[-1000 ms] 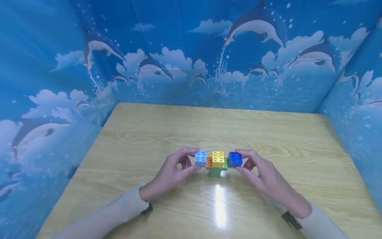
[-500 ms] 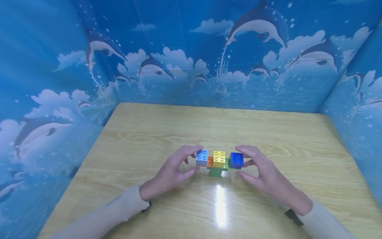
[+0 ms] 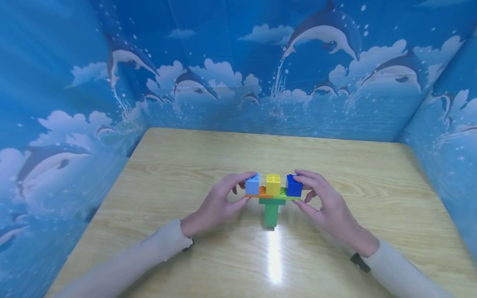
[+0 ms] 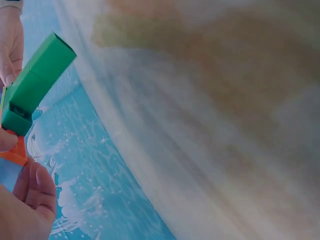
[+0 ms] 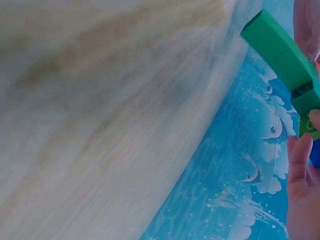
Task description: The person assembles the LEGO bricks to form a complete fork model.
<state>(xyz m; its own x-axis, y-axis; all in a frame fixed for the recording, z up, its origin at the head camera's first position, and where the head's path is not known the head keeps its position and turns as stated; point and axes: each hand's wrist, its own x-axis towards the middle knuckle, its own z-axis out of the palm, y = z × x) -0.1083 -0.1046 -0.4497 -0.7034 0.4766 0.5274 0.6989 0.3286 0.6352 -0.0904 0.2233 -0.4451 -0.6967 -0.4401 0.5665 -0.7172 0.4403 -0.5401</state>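
Both hands hold a T-shaped build of toy building bricks in the head view. Its upright green column (image 3: 271, 215) carries an orange plate (image 4: 19, 152) and a lime-green plate (image 5: 306, 126). On top sit a light blue brick (image 3: 252, 187) at the left, a yellow brick (image 3: 273, 187) in the middle and a dark blue brick (image 3: 294, 188) at the right. My left hand (image 3: 220, 198) pinches the light blue end, thumb at the orange plate. My right hand (image 3: 328, 203) grips the dark blue end, thumb under the plate. Both wrist views show the column's hollow underside.
The build is above a wooden table (image 3: 201, 153) with a bright light reflection in front of it. A blue dolphin-print curtain (image 3: 223, 62) surrounds the table at the back and both sides.
The brick build has risen and tilted, so its brick fronts and much more of the green column show. Both hands moved up with it, and their fingers have closed in on its ends.
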